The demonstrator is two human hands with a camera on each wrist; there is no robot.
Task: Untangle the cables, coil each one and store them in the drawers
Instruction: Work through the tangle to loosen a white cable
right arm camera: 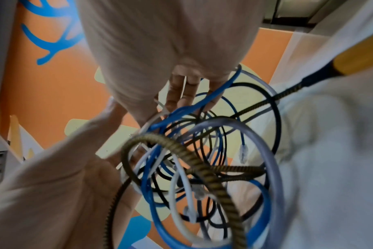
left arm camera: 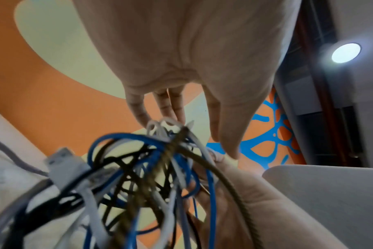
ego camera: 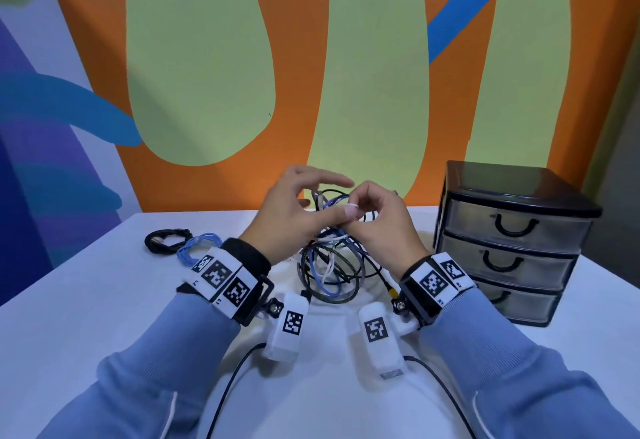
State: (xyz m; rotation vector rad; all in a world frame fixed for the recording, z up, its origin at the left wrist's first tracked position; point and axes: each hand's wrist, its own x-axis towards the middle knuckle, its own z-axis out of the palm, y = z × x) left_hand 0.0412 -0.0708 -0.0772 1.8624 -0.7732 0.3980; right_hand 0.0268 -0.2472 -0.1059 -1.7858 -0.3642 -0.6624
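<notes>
A tangle of blue, white, black and braided cables [ego camera: 332, 265] hangs above the white table [ego camera: 104, 300] between my hands. My right hand [ego camera: 375, 219] has its fingers curled and pinches a white cable loop [ego camera: 350, 207] at the top of the tangle. My left hand [ego camera: 294, 210] is beside it with fingers stretched out; in the left wrist view its fingertips [left arm camera: 170, 114] touch the white loops [left arm camera: 164, 126]. In the right wrist view the cables [right arm camera: 202, 160] dangle below my right hand [right arm camera: 170, 42]. A yellow plug [ego camera: 391, 289] hangs low on the right.
Two coiled cables lie at the far left of the table, a black one [ego camera: 166, 239] and a light blue one [ego camera: 201, 247]. A black unit with three translucent drawers [ego camera: 512, 248], all shut, stands at the right. A painted wall rises just behind the table.
</notes>
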